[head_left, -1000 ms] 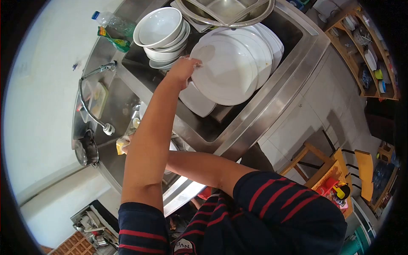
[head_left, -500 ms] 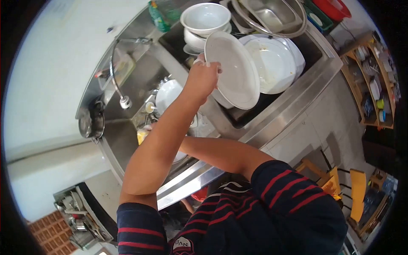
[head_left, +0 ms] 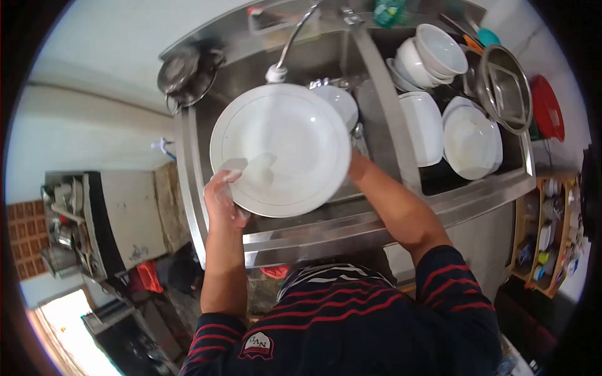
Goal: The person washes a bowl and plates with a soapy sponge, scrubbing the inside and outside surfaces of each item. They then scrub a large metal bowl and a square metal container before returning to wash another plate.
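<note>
A large white round plate point(head_left: 285, 147), with a thin line around its rim, is raised above the left sink basin point(head_left: 251, 66). My left hand point(head_left: 222, 194) grips its left edge, thumb on the upper face. My right hand reaches behind the plate's right side; only the wrist shows, its fingers are hidden. Just beyond the plate's far rim hangs the white spray head point(head_left: 276, 74) of the tap hose. A smaller white plate point(head_left: 337, 103) lies in the basin with metal cutlery beside it.
On the right, the other basin holds stacked white bowls point(head_left: 442, 50), white plates point(head_left: 473, 141) and a rectangular white dish point(head_left: 423, 128). A metal bowl point(head_left: 505, 88) leans there. Metal pots point(head_left: 188, 75) stand at the left corner; a green bottle point(head_left: 389, 12) is behind the sink.
My left hand has carried the large plate from the right basin leftwards over the left one. The yellow sponge seen earlier near my right hand is now out of sight. My view has turned left.
</note>
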`<state>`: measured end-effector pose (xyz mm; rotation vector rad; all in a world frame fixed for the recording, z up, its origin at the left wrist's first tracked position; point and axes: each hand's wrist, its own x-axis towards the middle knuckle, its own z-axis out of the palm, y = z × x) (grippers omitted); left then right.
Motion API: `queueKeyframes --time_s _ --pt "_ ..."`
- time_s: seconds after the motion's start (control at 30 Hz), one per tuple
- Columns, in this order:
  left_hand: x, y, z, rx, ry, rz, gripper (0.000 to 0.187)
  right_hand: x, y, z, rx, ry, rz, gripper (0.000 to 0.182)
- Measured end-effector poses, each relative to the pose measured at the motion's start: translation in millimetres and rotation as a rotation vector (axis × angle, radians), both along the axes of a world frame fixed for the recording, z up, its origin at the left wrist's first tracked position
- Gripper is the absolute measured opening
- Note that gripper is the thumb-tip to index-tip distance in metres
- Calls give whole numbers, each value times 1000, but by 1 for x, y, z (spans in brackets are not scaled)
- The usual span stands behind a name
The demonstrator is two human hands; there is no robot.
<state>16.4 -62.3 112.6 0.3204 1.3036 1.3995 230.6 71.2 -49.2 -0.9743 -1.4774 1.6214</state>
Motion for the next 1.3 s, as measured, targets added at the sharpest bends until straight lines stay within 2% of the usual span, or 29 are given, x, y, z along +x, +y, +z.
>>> queueKeyframes --time_s 0.03,0.1,0.13,0.17,0.2,0.23,0.3,0.33,0.37,0.43,0.47,0.57,0.63,0.7,0.73,0.77,0.83,0.9,0.97,1.0,1.03,1.07,1.1,1.17,1.23,1.3 --pt "-18 -11 -16 -21 4 26 23 1 5 10 0 -96 -69 44" --pt "-33 -19 -37 -48 -110 113 25 -5 10 35 -166 -283 -355 56" --pt "-35 -16 -47 -123 -36 180 28 -7 5 36 -180 -297 -346 56" --pt "-38 -12 -57 -192 37 241 31 -8 3 38 47 -250 -376 56" --pt "-48 -8 -78 -110 51 123 38 -9 4 43 281 -201 -402 57" --pt "-47 -2 -80 -113 35 125 38 -13 -3 55 283 -216 -396 57" --pt "-42 10 -83 -118 -44 13 41 -26 -28 74 433 -277 -62 57" --pt "-44 14 -86 -202 -8 -30 45 -32 -34 69 597 -377 55 58" --pt "-42 15 -87 -199 -22 -25 45 -39 -36 67 601 -388 65 58" --pt "-26 21 -83 -175 55 14 50 -48 -36 61 762 -731 -127 57" --pt "-20 18 -76 -87 28 -106 53 -50 -29 57 744 -711 -174 58" --pt "2 17 -85 -108 -74 -151 53 -56 -30 57 824 -618 -202 55" --pt "10 20 -86 -217 3 -134 48 -58 -40 65 798 -568 -179 52" --pt "7 22 -92 58 -154 -120 54 -51 -42 70 823 -339 68 52" --pt "2 28 -85 89 -263 -103 55 -48 -43 83 846 -270 185 50" --pt "-5 31 -82 91 -251 -93 55 -44 -40 89 850 -255 190 50" --pt "-18 36 -76 40 -100 -30 55 -32 -37 97 835 -206 494 48" --pt "-18 42 -74 112 -125 -66 56 -23 -28 94 856 -226 458 44" --pt "-14 46 -77 -39 -50 -79 58 -9 -18 85 964 -477 194 44" --pt "-3 47 -77 -37 -58 -99 58 -7 -14 79 887 -556 50 45" --pt "9 47 -75 57 -60 -101 57 -7 -6 73 888 -572 42 45" --pt "19 44 -76 139 -64 -95 56 -8 -1 64 873 -592 -104 46" --pt "24 41 -77 116 -75 -97 56 -12 -7 54 841 -609 -243 47" --pt "30 43 -82 59 -60 -206 51 -33 -22 54 887 -556 -239 49" --pt "31 45 -95 102 -80 -197 48 -39 -29 61 955 -489 -235 50" --pt "25 46 -91 153 -148 -92 46 -43 -38 68 949 -322 -5 56"
